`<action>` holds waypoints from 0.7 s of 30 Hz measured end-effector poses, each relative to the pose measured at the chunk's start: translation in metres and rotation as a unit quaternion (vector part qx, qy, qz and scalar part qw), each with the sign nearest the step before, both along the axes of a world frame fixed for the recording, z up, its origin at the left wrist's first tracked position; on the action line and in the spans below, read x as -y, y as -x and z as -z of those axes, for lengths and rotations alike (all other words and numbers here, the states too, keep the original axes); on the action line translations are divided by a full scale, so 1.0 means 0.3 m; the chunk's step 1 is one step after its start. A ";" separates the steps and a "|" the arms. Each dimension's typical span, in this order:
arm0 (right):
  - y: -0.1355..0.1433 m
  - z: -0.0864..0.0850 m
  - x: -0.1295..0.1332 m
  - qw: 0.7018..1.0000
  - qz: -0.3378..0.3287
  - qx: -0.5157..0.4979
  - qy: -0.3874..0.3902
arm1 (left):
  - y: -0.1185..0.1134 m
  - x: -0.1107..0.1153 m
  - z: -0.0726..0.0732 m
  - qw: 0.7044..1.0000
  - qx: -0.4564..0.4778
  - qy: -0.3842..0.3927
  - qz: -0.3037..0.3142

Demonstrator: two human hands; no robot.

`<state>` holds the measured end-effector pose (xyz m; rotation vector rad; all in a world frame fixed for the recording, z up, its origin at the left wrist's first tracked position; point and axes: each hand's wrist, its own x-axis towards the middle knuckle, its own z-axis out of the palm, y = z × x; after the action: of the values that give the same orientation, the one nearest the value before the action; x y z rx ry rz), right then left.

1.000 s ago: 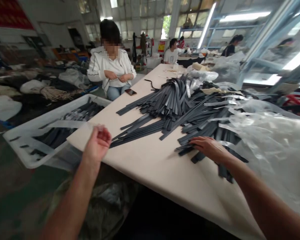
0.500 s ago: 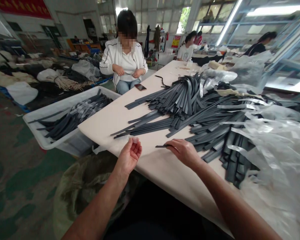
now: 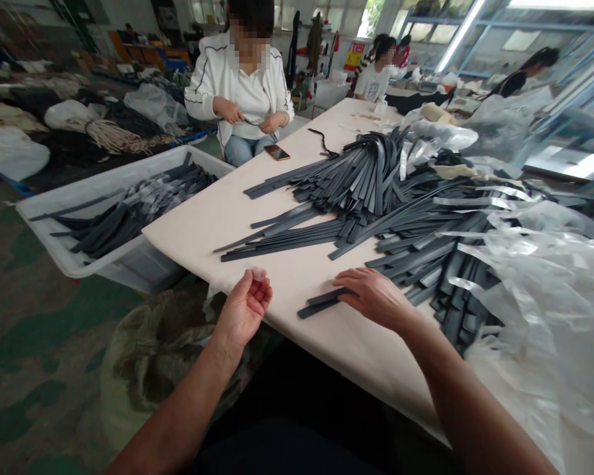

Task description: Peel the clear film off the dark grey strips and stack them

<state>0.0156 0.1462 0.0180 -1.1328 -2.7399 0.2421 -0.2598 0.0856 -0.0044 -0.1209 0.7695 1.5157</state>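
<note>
**Head view: a dark strip drawn clear of the pile**

Since half a second ago, the right hand (image 3: 376,298) has pulled a dark strip (image 3: 321,303) further onto bare desk (image 3: 218,218); its fingers lie flat on the strip's end. The left hand (image 3: 245,309), half curled, pinches a small clear film scrap (image 3: 258,274) as before. The strip is flat, narrow, grey-black, just beside the strip pile (image 3: 376,198).
</note>
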 end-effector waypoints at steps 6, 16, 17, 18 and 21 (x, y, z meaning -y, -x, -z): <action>-0.077 0.033 -0.004 0.999 0.024 0.035 -0.020 | 0.006 0.034 0.008 1.000 0.009 -0.007 -0.004; -0.104 0.047 -0.053 0.997 0.009 -0.066 0.049 | 0.013 0.062 0.011 1.000 0.004 -0.004 -0.013; -0.104 0.048 -0.046 0.997 0.007 -0.066 0.044 | 0.014 0.064 0.011 1.000 0.004 -0.005 -0.013; -0.105 0.050 -0.039 0.997 0.006 -0.066 0.039 | 0.014 0.066 0.011 1.000 0.004 -0.005 -0.012; -0.107 0.056 -0.027 0.997 0.012 -0.072 0.031 | 0.014 0.070 0.011 1.000 0.010 -0.007 -0.013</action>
<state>0.0476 0.1544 0.0011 -1.1167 -2.6088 0.3913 -0.2639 0.0647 -0.0076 -0.1358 0.7437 1.5411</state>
